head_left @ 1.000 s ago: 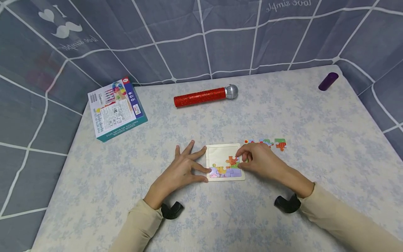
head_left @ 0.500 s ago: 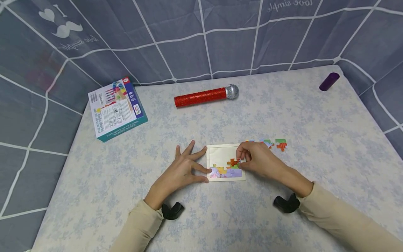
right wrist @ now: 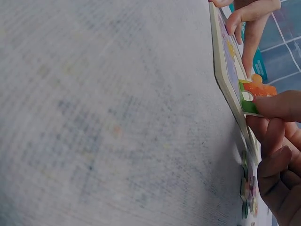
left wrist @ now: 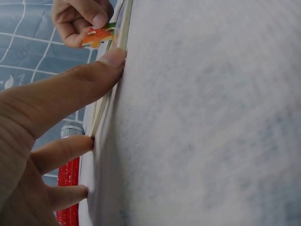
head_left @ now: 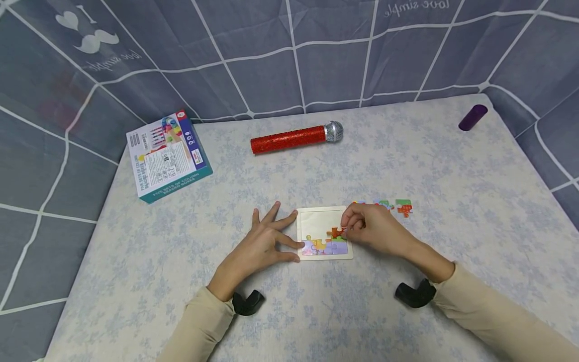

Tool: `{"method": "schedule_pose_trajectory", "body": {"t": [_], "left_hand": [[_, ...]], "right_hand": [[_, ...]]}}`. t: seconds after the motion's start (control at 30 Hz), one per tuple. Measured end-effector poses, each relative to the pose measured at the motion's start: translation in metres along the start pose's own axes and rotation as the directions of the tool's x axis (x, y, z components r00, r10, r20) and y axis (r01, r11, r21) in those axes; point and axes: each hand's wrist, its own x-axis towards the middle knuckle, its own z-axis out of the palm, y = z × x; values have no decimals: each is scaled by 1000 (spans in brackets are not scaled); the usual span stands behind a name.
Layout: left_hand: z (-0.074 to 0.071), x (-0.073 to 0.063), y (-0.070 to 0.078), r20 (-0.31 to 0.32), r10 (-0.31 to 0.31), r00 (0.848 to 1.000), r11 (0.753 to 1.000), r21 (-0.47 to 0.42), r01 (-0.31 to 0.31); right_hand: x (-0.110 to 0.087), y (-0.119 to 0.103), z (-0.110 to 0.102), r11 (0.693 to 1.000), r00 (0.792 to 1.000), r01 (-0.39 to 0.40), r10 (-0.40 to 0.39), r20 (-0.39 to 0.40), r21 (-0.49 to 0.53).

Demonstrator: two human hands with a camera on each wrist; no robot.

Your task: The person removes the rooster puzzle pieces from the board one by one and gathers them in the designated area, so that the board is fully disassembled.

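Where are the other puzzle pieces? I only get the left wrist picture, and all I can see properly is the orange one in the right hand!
Observer: In the head view, loose pieces lie on the table, to the right of the tray, partly hidden by the right hand.

Operator: Oh! And is the puzzle started? I only see the tray's thin edge.

Observer: Yes, the head view shows a row of purple and yellow pieces along the tray's side nearest the person.
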Motion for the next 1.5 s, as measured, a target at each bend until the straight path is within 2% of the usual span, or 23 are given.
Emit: {"method": "schedule_pose_trajectory", "body": {"t": [0.27, 0.4, 0.67, 0.93, 1.2, 1.5], "left_hand": [[0, 1, 0, -3, 0, 1000, 1000, 9, 0], [0, 0, 0, -1, -5, 1000, 1000, 7, 5], [0, 0, -1, -2, -10, 1000, 1000, -10, 10], [0, 2, 0, -10, -4, 1000, 1000, 2, 4], [0, 1, 0, -8, -7, 1000, 1000, 2, 7], [-1, 1, 0, -2, -10, 1000, 1000, 3, 10]], "right_hand": [[0, 0, 0, 999, 1000, 31, -31, 4, -12], [-2, 1, -1, 1000, 1000, 16, -16, -4, 26], [-5, 6, -4, 989, 997, -77, 78, -4, 130], [-13, 16, -15, 975, 985, -169, 173, -13, 146], [-32, 25, -34, 947, 967, -246, 255, -20, 207], [-60, 40, -63, 933, 938, -316, 335, -92, 171]]}}
